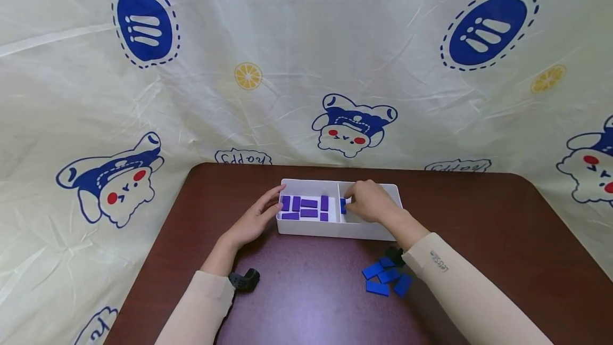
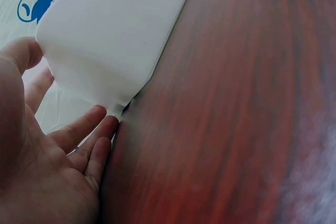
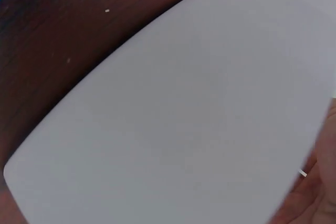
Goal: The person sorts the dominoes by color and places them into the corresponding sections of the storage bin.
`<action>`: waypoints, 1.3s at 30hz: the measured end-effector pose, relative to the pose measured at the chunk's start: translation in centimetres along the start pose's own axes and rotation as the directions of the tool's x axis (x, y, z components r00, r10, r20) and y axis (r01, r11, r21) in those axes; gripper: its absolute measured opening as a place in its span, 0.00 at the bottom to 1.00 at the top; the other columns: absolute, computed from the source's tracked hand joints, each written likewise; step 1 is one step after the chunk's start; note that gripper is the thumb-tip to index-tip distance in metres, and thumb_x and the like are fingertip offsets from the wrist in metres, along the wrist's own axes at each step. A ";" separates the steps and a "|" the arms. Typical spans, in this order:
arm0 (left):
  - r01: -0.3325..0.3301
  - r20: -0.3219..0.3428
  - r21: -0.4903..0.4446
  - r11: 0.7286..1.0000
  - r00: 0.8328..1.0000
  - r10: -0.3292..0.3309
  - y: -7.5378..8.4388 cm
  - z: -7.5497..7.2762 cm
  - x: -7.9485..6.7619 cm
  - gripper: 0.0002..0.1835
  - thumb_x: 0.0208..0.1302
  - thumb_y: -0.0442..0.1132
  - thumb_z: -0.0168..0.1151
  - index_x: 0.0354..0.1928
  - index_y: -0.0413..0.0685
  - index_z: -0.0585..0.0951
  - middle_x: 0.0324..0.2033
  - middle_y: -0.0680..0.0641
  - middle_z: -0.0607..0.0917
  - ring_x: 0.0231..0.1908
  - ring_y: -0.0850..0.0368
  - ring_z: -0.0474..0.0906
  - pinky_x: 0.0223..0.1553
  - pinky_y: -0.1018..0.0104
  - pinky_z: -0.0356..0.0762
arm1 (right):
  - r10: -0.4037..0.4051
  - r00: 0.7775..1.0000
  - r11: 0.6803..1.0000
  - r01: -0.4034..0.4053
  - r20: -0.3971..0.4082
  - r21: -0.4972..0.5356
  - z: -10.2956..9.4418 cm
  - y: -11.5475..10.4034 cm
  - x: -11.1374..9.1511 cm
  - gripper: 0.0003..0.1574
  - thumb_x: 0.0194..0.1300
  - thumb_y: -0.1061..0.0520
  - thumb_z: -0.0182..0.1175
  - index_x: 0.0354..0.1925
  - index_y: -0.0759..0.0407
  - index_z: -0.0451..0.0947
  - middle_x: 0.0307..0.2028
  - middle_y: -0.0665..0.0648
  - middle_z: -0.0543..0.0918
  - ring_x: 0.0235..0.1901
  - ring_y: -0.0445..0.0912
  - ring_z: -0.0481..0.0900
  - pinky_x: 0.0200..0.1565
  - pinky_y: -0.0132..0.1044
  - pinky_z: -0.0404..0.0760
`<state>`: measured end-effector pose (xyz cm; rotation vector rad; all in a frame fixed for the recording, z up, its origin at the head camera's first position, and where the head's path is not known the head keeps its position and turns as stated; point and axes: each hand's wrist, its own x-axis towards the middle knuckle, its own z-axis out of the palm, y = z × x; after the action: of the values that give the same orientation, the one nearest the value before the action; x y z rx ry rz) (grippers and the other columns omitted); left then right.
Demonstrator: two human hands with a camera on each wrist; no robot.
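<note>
A white two-compartment box (image 1: pixel 330 229) stands toward the far edge of the table. My left hand (image 1: pixel 254 220) is at its left end, fingers spread and extended; in the left wrist view the fingertips (image 2: pixel 100 111) touch the box's end wall. My right hand (image 1: pixel 372 202) reaches into the right compartment with fingers curled and pinches a blue rectangular block (image 1: pixel 342 206) upright beside the divider (image 1: pixel 338 190). Several purple blocks (image 1: pixel 308 204) lie in the left compartment. In the right wrist view the box wall (image 3: pixel 173 98) hides the fingertips.
Several loose blue blocks (image 1: pixel 378 287) lie in a pile on the brown table (image 1: pixel 306 292), in front of the box and close to the right sleeve (image 1: pixel 431 254). Behind the table hangs a pale printed sheet (image 1: pixel 287 31). Dark bands (image 1: pixel 245 280) are at both wrists.
</note>
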<state>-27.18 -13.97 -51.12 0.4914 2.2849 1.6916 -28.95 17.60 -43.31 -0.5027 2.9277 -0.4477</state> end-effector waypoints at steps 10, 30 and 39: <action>0.013 -0.003 -0.005 1.000 1.000 -0.013 -0.2 -0.1 0.1 0.28 0.82 0.51 0.50 0.79 0.71 0.61 0.77 0.41 0.64 0.76 0.43 0.62 0.76 0.39 0.60 | -0.084 0.996 0.996 0.084 -0.004 -0.018 -1.5 0.0 -1.7 0.14 0.66 0.56 0.70 0.48 0.61 0.89 0.37 0.55 0.89 0.36 0.47 0.81 0.40 0.42 0.84; 0.008 0.001 0.002 1.000 1.000 -0.008 -0.2 -0.3 0.1 0.29 0.82 0.51 0.50 0.79 0.72 0.60 0.77 0.41 0.64 0.76 0.42 0.61 0.76 0.38 0.60 | -0.178 0.983 0.981 0.174 -0.041 -0.089 -2.4 0.2 -5.2 0.14 0.64 0.55 0.73 0.47 0.57 0.89 0.36 0.53 0.88 0.36 0.47 0.83 0.38 0.41 0.83; -0.002 0.006 -0.003 1.000 1.000 0.002 0.1 -0.2 0.1 0.29 0.82 0.49 0.50 0.80 0.70 0.60 0.76 0.40 0.65 0.75 0.43 0.63 0.75 0.40 0.62 | -0.204 0.977 0.977 0.200 -0.056 -0.068 -2.8 0.6 -7.1 0.11 0.64 0.55 0.72 0.45 0.54 0.89 0.35 0.50 0.87 0.36 0.47 0.83 0.37 0.38 0.82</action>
<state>-27.32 -14.11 -50.97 0.4983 2.2779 1.6919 -23.05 21.30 -40.29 -0.8143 2.9707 -0.4034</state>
